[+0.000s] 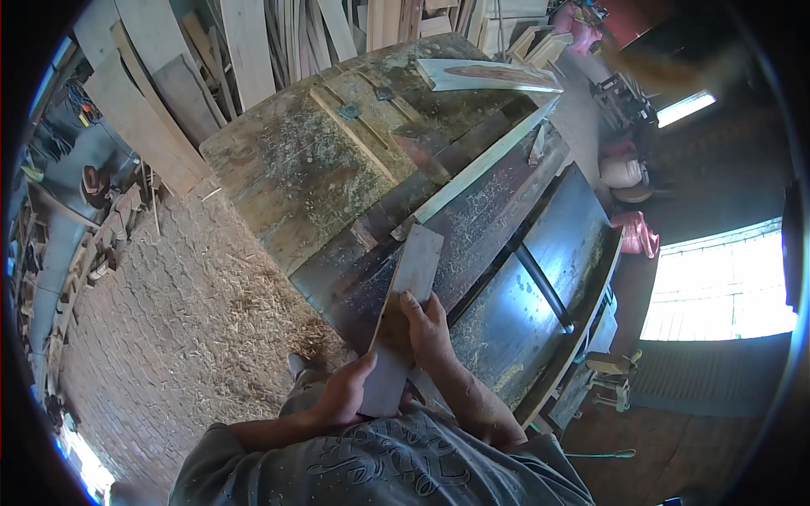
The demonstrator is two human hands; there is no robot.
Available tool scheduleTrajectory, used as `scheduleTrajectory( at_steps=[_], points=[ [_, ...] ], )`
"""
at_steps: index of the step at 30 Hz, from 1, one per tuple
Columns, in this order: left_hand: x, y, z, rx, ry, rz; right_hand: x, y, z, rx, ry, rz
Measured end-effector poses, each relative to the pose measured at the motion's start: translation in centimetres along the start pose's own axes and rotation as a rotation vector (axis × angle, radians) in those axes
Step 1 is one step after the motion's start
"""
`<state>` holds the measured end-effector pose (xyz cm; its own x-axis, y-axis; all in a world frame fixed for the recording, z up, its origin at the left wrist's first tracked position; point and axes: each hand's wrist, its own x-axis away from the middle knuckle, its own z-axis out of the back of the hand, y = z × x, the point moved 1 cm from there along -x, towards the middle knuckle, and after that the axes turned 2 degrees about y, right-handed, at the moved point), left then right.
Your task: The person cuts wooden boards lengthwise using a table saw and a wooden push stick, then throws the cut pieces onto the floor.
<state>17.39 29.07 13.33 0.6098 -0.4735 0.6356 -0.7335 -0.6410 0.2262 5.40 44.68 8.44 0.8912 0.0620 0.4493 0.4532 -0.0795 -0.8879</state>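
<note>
A flat wooden board point(420, 260) is held lengthwise close to my body, its far end over the near edge of the workbench point(278, 177). My right hand point(424, 329) grips the board's right edge around its middle, with the thumb on top. Lower down, my left hand point(348, 390) is closed on the left edge near my shirt. Beyond the board's tip, a long pale strip of wood point(481, 169) lies across the bench. A board with a reddish-brown streak point(489, 75) rests at the bench's far end.
Two wooden rails with dark knobs point(348, 110) sit on the bench. To the right is a dark metal surface point(540, 287) with a bar across it. Planks point(246, 51) lean behind the bench. Wood shavings point(253, 304) cover the paved floor at left.
</note>
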Motion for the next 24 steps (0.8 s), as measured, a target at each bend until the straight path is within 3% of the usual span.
scheduleTrajectory(
  at_steps=[24],
  points=[
    [-3.8,0.2,-0.6,-0.003,-0.014,-0.036,-2.8,-2.0,2.1,0.015,-0.045,-0.034]
  ],
)
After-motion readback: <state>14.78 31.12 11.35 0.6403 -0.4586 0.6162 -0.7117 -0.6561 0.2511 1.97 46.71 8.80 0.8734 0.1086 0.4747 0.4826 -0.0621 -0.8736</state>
